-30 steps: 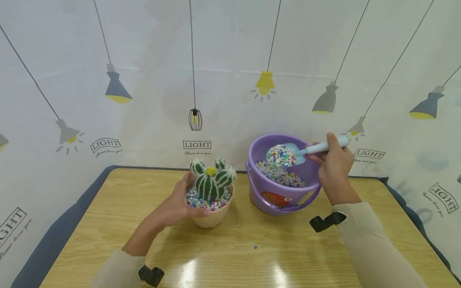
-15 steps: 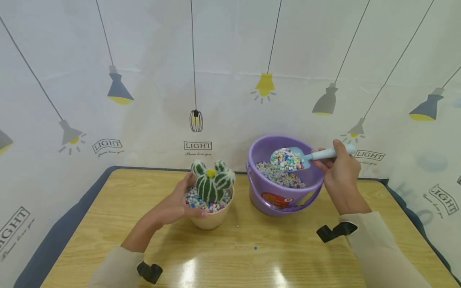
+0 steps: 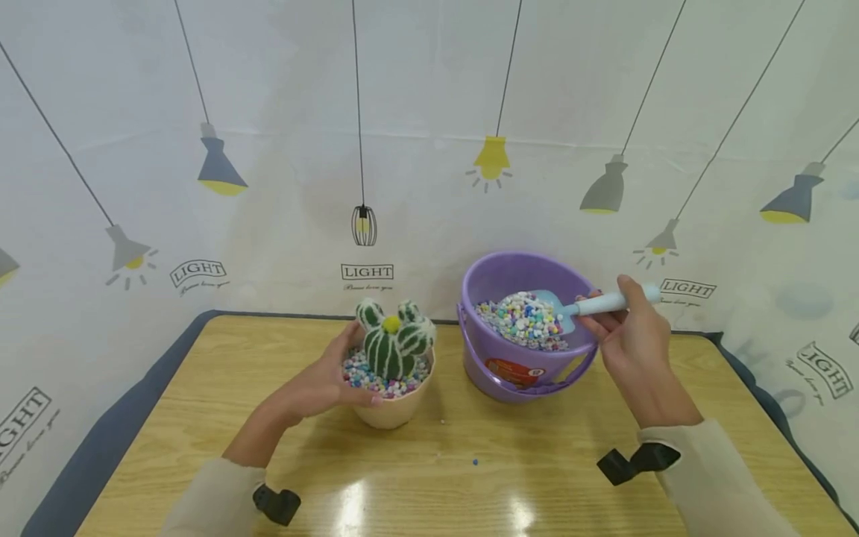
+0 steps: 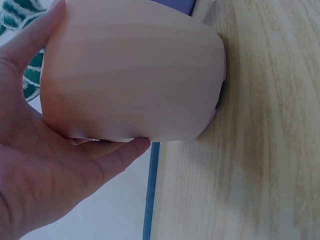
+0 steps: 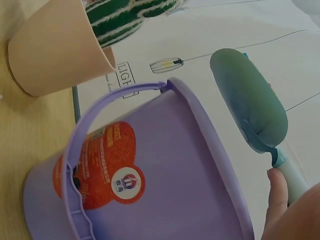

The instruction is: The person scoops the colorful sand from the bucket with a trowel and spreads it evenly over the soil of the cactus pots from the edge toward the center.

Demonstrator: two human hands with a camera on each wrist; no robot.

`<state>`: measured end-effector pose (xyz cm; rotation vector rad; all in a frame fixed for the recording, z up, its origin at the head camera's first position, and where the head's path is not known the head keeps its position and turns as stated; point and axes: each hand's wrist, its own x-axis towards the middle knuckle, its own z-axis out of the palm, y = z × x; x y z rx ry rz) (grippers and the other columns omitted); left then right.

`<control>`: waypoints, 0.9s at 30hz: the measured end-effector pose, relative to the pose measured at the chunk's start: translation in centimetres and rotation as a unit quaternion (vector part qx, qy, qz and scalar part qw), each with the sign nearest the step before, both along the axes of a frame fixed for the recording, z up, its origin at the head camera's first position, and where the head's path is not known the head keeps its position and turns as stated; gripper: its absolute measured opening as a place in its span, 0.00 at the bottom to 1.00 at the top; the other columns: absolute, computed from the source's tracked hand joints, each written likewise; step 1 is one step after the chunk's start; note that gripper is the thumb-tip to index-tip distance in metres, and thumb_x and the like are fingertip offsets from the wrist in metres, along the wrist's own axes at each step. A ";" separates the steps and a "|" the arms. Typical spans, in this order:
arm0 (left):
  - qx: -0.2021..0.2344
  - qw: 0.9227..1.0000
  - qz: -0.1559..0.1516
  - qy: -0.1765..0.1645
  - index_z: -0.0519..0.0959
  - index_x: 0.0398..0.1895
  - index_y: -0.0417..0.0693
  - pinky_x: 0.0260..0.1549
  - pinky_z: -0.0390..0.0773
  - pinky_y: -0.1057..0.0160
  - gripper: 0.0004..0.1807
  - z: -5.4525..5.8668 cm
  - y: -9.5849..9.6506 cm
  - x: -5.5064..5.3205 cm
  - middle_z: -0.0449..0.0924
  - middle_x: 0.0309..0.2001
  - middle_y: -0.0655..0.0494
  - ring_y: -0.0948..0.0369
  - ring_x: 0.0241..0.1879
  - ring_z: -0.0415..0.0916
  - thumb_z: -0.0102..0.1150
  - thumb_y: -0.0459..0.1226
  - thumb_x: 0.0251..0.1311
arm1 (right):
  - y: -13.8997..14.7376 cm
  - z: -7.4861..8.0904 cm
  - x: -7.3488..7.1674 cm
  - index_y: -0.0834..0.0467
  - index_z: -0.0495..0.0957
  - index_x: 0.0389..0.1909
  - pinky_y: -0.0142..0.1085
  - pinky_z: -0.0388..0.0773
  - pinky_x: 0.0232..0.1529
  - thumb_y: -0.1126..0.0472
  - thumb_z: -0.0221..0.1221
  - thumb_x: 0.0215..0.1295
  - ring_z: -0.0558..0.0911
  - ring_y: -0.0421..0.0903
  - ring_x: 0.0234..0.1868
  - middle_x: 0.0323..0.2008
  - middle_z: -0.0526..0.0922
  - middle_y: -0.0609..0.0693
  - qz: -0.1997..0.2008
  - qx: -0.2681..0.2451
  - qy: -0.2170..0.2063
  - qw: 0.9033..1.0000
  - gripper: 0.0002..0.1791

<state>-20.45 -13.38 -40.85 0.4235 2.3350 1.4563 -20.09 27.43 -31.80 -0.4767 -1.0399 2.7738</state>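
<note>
My left hand (image 3: 318, 386) grips a peach-coloured flower pot (image 3: 389, 414), thumb at the near side and fingers round the left. In it stands a knitted green-and-white cactus (image 3: 391, 352) with a yellow flower, among multicoloured beads (image 3: 362, 375). To the right, a purple bucket (image 3: 493, 371) holds more such beads. My right hand (image 3: 634, 339) holds a light blue scoop (image 3: 604, 303) by its handle, its blade heaped with beads (image 3: 526, 317) over the bucket. In the right wrist view the blade's underside (image 5: 250, 100) shows above the bucket's rim.
Everything stands on a wooden table (image 3: 403, 485). A blue bead (image 3: 476, 462) and a small pale one (image 3: 442, 422) lie loose in front. A lamp-printed cloth backdrop (image 3: 282, 186) rises behind and at both sides. The bucket's handle (image 3: 537, 389) hangs down in front.
My right hand has moved slightly right and then lower with the loaded scoop, which stays over the bucket. My left hand and the pot stay nearly in place.
</note>
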 end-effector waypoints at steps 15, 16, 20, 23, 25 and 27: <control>0.020 1.000 -0.023 -0.005 0.31 0.78 0.52 0.70 0.47 0.38 0.69 -0.3 -0.7 -0.5 0.38 0.78 0.46 0.44 0.75 0.39 0.76 0.46 0.44 | -0.5 -1.5 2.0 0.42 0.48 0.71 0.49 0.84 0.42 0.57 0.56 0.71 0.85 0.57 0.41 0.46 0.69 0.57 0.052 -0.041 -0.004 0.998 0.35; 0.020 0.999 -0.026 -0.003 0.31 0.78 0.52 0.70 0.47 0.38 0.69 -0.2 -0.7 -0.5 0.38 0.78 0.46 0.44 0.76 0.39 0.75 0.46 0.45 | -0.6 -1.5 2.2 0.42 0.49 0.70 0.49 0.84 0.42 0.57 0.56 0.71 0.85 0.57 0.41 0.45 0.69 0.57 0.052 -0.042 -0.006 0.998 0.34; 0.020 0.999 -0.037 0.007 0.30 0.78 0.52 0.70 0.46 0.39 0.68 -0.2 -0.8 -0.4 0.38 0.78 0.47 0.45 0.76 0.37 0.75 0.46 0.46 | -0.9 -1.7 2.6 0.43 0.50 0.69 0.50 0.82 0.44 0.57 0.56 0.71 0.85 0.58 0.41 0.45 0.69 0.57 0.056 -0.036 -0.006 0.998 0.32; 0.020 0.999 -0.036 0.015 0.28 0.78 0.55 0.70 0.46 0.38 0.69 -0.3 -0.8 -0.4 0.38 0.78 0.48 0.45 0.76 0.38 0.74 0.46 0.46 | -1.1 -1.9 3.0 0.43 0.49 0.69 0.51 0.82 0.45 0.57 0.56 0.71 0.85 0.58 0.42 0.46 0.68 0.58 0.058 -0.037 -0.001 0.998 0.33; 0.021 0.999 -0.031 0.023 0.28 0.78 0.56 0.70 0.46 0.37 0.69 -0.4 -0.8 -0.2 0.40 0.78 0.49 0.45 0.76 0.38 0.74 0.46 0.47 | -1.3 -2.0 3.3 0.43 0.48 0.71 0.51 0.82 0.45 0.57 0.56 0.71 0.85 0.59 0.43 0.46 0.68 0.58 0.059 -0.043 -0.002 0.997 0.34; 0.023 0.999 -0.021 0.033 0.27 0.77 0.56 0.70 0.44 0.36 0.69 -0.5 -0.7 0.1 0.41 0.78 0.50 0.45 0.76 0.38 0.74 0.46 0.48 | -1.4 -2.1 3.6 0.42 0.47 0.71 0.51 0.81 0.47 0.57 0.55 0.71 0.85 0.59 0.43 0.46 0.68 0.58 0.058 -0.048 -0.004 0.997 0.35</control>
